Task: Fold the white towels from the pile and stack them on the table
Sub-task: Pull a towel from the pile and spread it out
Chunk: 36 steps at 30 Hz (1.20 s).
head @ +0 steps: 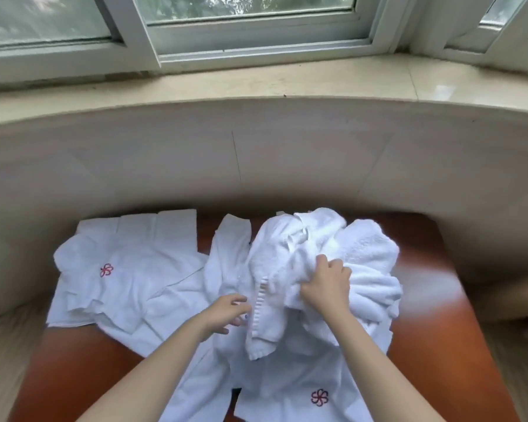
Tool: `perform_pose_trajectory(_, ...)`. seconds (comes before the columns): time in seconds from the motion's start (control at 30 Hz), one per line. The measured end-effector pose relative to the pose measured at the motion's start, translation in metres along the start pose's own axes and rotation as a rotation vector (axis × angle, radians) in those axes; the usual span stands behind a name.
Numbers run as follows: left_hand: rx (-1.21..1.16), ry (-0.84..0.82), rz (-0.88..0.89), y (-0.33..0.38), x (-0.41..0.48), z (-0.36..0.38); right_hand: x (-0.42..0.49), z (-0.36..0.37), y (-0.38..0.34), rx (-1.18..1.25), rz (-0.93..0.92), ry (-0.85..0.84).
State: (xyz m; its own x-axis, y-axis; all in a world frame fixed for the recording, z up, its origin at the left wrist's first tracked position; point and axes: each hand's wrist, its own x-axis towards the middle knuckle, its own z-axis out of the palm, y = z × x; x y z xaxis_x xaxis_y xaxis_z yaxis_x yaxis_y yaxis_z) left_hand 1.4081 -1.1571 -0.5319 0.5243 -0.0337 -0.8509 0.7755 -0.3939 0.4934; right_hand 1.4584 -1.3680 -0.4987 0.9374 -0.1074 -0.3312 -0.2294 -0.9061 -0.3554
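At the far left of the reddish-brown surface [73, 360], a flat white towel [141, 284] is spread out. It is marked with a red flower emblem [106, 270], and its near edges are rumpled and layered. Just to its right, a narrow strip of white cloth [230, 248] is laid running away from the viewer and touches the heap beside it.

The left hand [227, 312] is held over the white cloth near the centre, its fingers loosely spread and closed round nothing. It is just beside the ribbed hem [261, 303] of a towel that hangs down from the heap. Whether the fingertips touch that hem cannot be told.

The pile of white towels [369, 248] is heaped, crumpled, on the right half of the surface. A bunch of terry cloth at the front of the pile is clenched in the right hand [326, 284], knuckles upward.

Under both forearms, a second spread towel [287, 376] is laid at the near edge, bearing a second flower emblem [319, 397].

Behind the surface, a pale curved wall [287, 153] is seen. Above it lies a stone window sill [256, 83] under a white-framed window [256, 38].
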Motion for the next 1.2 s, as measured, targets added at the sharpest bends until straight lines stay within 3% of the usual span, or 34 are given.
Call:
perform_pose_trajectory(0.13, -0.111, 0.185, -0.066, -0.038, -0.011, -0.061, -0.011, -0.003, -0.057, 0.097, -0.245, 0.214)
perform_pose_trajectory(0.23, -0.198, 0.269, -0.145, -0.080, -0.015, -0.111, -0.014, 0.016, -0.106, 0.090, -0.460, 0.157)
perform_pose_trajectory(0.37, -0.110, 0.451, -0.143, -0.132, 0.001, -0.182, -0.020, 0.089, -0.153, 0.001, -0.600, -0.070)
perform_pose_trajectory(0.47, 0.148, 0.581, -0.108, -0.162, 0.031, -0.227, -0.029, 0.173, -0.158, -0.233, -0.623, -0.394)
perform_pose_trajectory(0.53, 0.340, 0.597, -0.112, -0.187, 0.066, -0.252, -0.034, 0.239, -0.150, -0.423, -0.572, -0.668)
perform_pose_trajectory(0.57, 0.415, 0.594, -0.112, -0.198, 0.085, -0.260, -0.040, 0.272, -0.141, -0.482, -0.534, -0.724)
perform_pose_trajectory(0.6, 0.493, 0.576, -0.118, -0.209, 0.102, -0.266, -0.046, 0.299, -0.133, -0.542, -0.484, -0.685)
perform_pose_trajectory(0.67, 0.628, 0.525, -0.164, -0.228, 0.130, -0.274, -0.061, 0.339, -0.117, -0.598, -0.432, -0.385)
perform_pose_trajectory(0.7, 0.675, 0.502, -0.195, -0.237, 0.143, -0.279, -0.068, 0.355, -0.110, -0.650, -0.492, -0.267)
perform_pose_trajectory(0.77, 0.707, 0.450, -0.232, -0.251, 0.168, -0.282, -0.076, 0.382, -0.101, -0.657, -0.634, -0.191)
perform_pose_trajectory(0.83, 0.642, 0.446, -0.194, -0.260, 0.187, -0.280, -0.069, 0.391, -0.100, -0.643, -0.645, -0.186)
perform_pose_trajectory(1.03, 0.632, 0.545, 0.061, -0.255, 0.184, -0.289, -0.042, 0.371, -0.131, -0.704, -0.561, -0.511)
perform_pose_trajectory(1.13, 0.268, 0.438, 0.078, -0.238, 0.159, -0.285, -0.032, 0.359, -0.131, -0.627, -0.522, -0.675)
perform_pose_trajectory(1.2, -0.005, 0.333, 0.074, -0.225, 0.135, -0.268, -0.030, 0.337, -0.134, -0.469, -0.451, -0.681)
